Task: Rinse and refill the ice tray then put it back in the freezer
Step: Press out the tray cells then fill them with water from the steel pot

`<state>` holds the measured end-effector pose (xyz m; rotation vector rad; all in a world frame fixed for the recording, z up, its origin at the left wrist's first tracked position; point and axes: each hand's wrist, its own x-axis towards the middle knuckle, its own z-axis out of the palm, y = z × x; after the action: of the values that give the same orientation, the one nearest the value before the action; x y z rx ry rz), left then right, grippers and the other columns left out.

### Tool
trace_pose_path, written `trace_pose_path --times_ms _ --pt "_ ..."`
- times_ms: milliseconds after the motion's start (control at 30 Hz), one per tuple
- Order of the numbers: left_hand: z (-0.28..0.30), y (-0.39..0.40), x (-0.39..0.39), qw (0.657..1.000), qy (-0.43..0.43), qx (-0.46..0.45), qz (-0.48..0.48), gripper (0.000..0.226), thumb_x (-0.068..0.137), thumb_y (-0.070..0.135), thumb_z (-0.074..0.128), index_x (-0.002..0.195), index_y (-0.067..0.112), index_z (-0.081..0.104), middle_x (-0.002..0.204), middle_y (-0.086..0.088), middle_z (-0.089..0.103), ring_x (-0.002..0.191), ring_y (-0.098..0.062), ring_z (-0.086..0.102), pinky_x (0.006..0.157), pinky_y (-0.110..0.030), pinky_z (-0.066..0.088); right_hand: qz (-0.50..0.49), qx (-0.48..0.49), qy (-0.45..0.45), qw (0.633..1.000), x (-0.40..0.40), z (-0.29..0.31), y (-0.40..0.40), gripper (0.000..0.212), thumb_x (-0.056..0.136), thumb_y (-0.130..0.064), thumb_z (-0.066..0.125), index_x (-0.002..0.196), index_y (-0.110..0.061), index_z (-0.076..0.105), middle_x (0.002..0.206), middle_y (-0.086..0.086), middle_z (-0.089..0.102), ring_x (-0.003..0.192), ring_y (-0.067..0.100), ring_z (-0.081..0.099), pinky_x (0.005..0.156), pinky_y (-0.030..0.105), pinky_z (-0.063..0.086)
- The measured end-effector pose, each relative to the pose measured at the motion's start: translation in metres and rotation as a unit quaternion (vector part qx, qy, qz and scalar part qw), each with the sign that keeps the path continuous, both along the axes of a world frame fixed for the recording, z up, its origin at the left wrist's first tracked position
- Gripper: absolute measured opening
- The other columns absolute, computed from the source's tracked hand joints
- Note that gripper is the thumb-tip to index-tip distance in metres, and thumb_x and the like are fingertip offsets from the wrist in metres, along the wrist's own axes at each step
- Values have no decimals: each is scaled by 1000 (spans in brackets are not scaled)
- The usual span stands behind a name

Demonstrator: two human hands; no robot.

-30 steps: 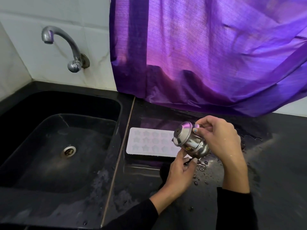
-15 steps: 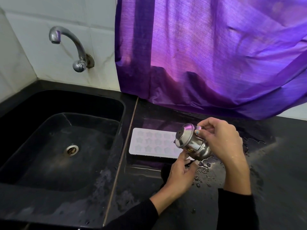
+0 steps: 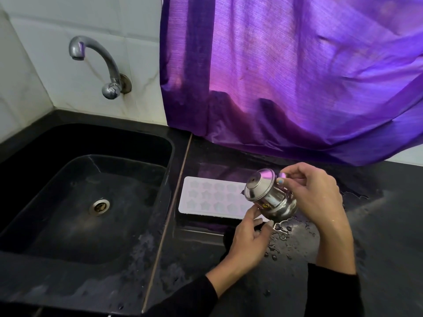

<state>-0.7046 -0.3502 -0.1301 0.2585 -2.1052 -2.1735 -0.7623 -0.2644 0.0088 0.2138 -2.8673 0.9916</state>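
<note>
A white ice tray with star-shaped cells lies flat on the black counter just right of the sink. My right hand grips a small lidded steel pot and holds it tilted leftward over the tray's right end, which it hides. My left hand pinches the tray's front right corner, right under the pot. No water stream is visible from the pot.
The black sink with its drain is at the left, under a steel wall tap that is not running. A purple curtain hangs down to the counter behind the tray. Water puddles lie on the counter.
The view has shifted slightly, so everything sits a bit further right in frame. Both hands and the tilted pot keep nearly the same pose over the tray.
</note>
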Motion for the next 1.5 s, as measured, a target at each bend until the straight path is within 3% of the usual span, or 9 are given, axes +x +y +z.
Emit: trace_pose_path --times_ms 233,400,500,567,700,833,1000,1367,1500 --pt "4 -2 1 1000 9 -8 29 39 89 36 51 125 47 42 130 20 55 122 -2 49 95 -32 48 14 -11 4 1000 0 1 -6 7 81 -37 72 84 -35 66 83 -16 68 88 7 64 82 39 50" --pt "2 -2 3 999 -3 0 44 48 90 35 51 136 36 40 130 7 55 118 -26 55 79 -25 45 35 4 0 999 3 1 -17 6 81 -35 71 84 -36 65 81 -17 68 85 6 63 77 34 46" --pt "0 -2 4 998 -9 -7 55 46 92 30 52 136 31 41 133 5 54 123 -3 49 89 -20 47 48 17 0 999 4 0 -21 7 81 -36 71 86 -35 66 81 -18 67 84 6 63 78 35 47" --pt "0 -3 4 998 -14 -12 60 41 94 24 52 135 27 42 132 4 55 118 3 49 84 -12 46 53 26 1 998 3 0 -24 7 81 -36 71 86 -34 66 79 -19 66 84 7 63 77 34 46" --pt "4 -4 5 998 -19 -8 60 34 96 19 51 130 23 44 123 4 55 85 18 58 68 -3 45 59 37 2 998 3 -3 -26 7 81 -35 70 86 -33 66 78 -19 66 85 9 62 78 34 45" --pt "6 -2 5 997 -20 -11 69 31 96 19 52 117 37 40 108 26 49 112 5 50 77 -1 40 64 53 10 996 3 -5 -28 7 82 -36 69 87 -36 64 82 -19 66 87 10 62 75 31 40" --pt "4 -4 6 997 -15 -15 71 38 96 22 52 132 24 43 121 16 54 118 1 49 89 -14 44 67 62 20 996 3 -6 -30 7 83 -35 68 90 -35 64 83 -18 66 89 12 62 79 35 46" --pt "4 -3 6 997 -30 -26 74 39 95 24 52 133 26 42 124 11 54 112 4 51 76 0 38 64 66 27 995 3 -8 -28 8 84 -33 67 91 -35 64 84 -18 67 90 13 62 78 34 45" --pt "5 -1 7 997 -32 -23 71 35 96 24 52 127 34 39 120 16 51 116 3 49 76 1 37 63 52 19 996 3 -8 -25 7 82 -34 69 87 -36 64 81 -19 66 87 9 62 77 33 45"
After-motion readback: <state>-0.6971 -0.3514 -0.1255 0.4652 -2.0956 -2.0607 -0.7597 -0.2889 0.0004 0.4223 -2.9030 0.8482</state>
